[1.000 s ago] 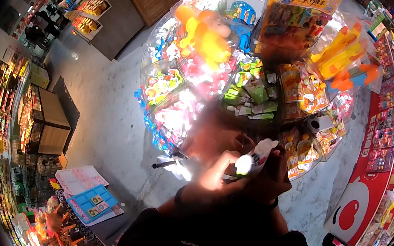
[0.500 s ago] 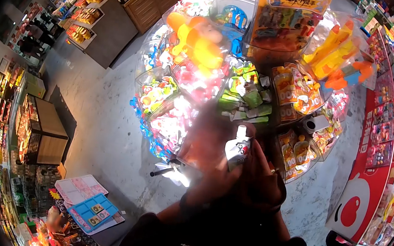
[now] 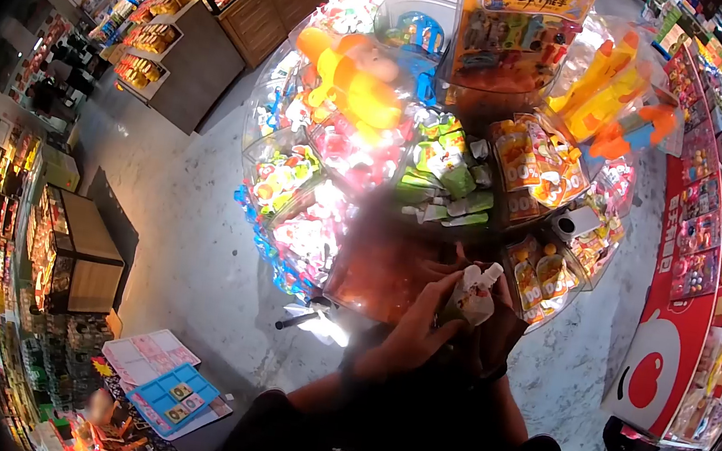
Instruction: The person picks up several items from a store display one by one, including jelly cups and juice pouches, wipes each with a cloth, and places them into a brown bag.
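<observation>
A small white pouch (image 3: 472,297) with a white spout at its top right is held up in front of my body, tilted to the right. Fingers of my left hand (image 3: 423,325) grip its left side. My right hand (image 3: 505,322) is dark and in shadow on the pouch's right side; what its fingers do is hard to make out. Beyond the hands lie green and white pouches (image 3: 447,180) in a bin of the round display. A reddish bin (image 3: 373,273) sits just left of the hands, and orange pouches (image 3: 546,273) stand to their right.
The round display also holds bins of wrapped sweets (image 3: 281,174), a yellow and orange toy (image 3: 356,88) and a hanging toy pack (image 3: 523,37). A red shelf unit (image 3: 647,373) runs along the right. Trays (image 3: 174,397) lie at the lower left.
The pouch and both hands have shifted right and slightly down, and the pouch now leans to the right. More of the reddish bin shows. The view has moved slightly.
</observation>
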Demonstrator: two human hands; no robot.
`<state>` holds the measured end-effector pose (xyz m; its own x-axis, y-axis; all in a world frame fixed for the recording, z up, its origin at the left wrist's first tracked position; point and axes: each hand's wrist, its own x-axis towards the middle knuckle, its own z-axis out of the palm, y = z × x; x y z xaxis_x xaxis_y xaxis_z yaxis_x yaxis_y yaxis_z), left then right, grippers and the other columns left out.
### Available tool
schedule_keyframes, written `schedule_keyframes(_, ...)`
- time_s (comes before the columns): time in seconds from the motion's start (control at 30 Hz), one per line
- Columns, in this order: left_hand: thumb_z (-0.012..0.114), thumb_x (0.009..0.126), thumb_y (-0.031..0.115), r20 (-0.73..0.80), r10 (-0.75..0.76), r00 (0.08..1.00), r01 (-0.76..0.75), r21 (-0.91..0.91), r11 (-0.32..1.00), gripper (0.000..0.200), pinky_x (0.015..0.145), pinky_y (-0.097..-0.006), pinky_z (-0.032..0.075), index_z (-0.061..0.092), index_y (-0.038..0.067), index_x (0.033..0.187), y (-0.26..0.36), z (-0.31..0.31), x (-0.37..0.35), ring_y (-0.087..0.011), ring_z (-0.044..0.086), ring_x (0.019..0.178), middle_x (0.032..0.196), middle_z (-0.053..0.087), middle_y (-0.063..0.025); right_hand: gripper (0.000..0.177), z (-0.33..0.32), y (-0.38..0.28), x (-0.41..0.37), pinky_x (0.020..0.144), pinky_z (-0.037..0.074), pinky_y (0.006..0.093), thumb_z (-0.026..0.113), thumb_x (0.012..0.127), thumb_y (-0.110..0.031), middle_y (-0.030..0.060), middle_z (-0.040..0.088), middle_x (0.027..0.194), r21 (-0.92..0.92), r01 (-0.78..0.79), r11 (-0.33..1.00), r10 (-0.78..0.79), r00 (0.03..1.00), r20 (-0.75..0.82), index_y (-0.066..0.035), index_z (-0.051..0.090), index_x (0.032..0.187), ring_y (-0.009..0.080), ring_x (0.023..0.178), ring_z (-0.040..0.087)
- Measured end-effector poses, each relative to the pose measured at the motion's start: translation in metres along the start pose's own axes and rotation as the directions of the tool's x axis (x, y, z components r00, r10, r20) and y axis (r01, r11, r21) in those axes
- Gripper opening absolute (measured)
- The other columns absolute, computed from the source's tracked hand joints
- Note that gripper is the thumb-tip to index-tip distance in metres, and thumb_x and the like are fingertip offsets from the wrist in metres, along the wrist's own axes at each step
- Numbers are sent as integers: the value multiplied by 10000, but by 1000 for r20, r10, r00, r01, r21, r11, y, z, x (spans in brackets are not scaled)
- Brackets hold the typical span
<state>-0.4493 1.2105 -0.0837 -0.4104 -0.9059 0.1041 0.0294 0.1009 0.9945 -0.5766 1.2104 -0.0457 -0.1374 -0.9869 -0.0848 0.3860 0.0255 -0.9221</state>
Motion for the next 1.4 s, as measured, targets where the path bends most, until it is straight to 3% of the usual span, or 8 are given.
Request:
schedule_keyframes(0.13,716,766,59,-87,-153,984,127,-249,960,624,931,-311,413,379,11,1289,9,-1,5,-191,513,1095,1182,519,-110,245,-5,-12,-3,809,457,256,431,963,-176,54,575,1061,-413,-188,891,176,982,-67,-28,538,1126,135,943,559)
schedule_keyframes(0.37,717,747,66,-130,-190,973,179,-95,979,498,830,-291,458,473,29,1179,-3,-12,7,-160,595,945,998,624,-95,337,13,-7,-6,870,445,268,331,1001,-181,75,577,1123,92,-57,994,65,994,-86,-18,497,1245,163,1020,557)
schedule_keyframes(0.53,715,739,88,-175,-173,969,184,50,982,472,773,-297,473,495,39,1153,-5,-15,10,-158,615,866,948,651,-111,334,-10,2,-4,864,446,264,319,1006,-176,70,598,1100,-226,-215,950,212,977,-36,-8,510,1222,145,986,563)
schedule_keyframes(0.7,737,755,168,-217,20,976,40,269,962,452,693,-303,474,515,38,1128,-28,-34,40,-155,609,786,877,649,-96,253,-20,-18,1,795,480,300,340,969,-97,67,635,1003,-855,-36,517,36,999,-20,-30,562,1071,169,930,596)
schedule_keyframes(1.0,698,814,257,-447,-114,887,176,98,980,441,693,-327,461,512,-3,1118,-191,-103,173,-174,588,799,904,622,-128,231,-62,-4,-8,743,484,311,529,811,23,111,594,917,-981,180,74,-107,979,172,17,534,1042,231,879,582)
schedule_keyframes(1.17,644,842,261,-514,86,854,-4,160,987,400,676,-409,448,498,1,1108,-186,-105,219,-270,551,750,864,563,-147,289,-118,68,-14,703,480,302,602,803,-7,90,573,940,-476,-67,877,-54,970,-237,39,509,1073,204,836,555)
schedule_keyframes(1.23,616,863,275,-449,283,847,55,605,795,385,614,-410,468,496,31,1136,-153,-100,208,-300,577,690,825,592,-150,286,-117,48,-24,712,478,298,611,810,-21,89,579,962,-579,-88,811,-51,975,-218,28,513,1074,194,863,554)
schedule_keyframes(1.4,610,809,243,-180,460,870,-89,859,505,390,842,-454,429,531,9,1112,-144,-96,174,-367,532,958,961,573,-184,341,-101,4,-48,770,469,311,608,846,-214,69,591,995,-765,-94,637,-100,974,-204,-34,516,1120,150,900,552)
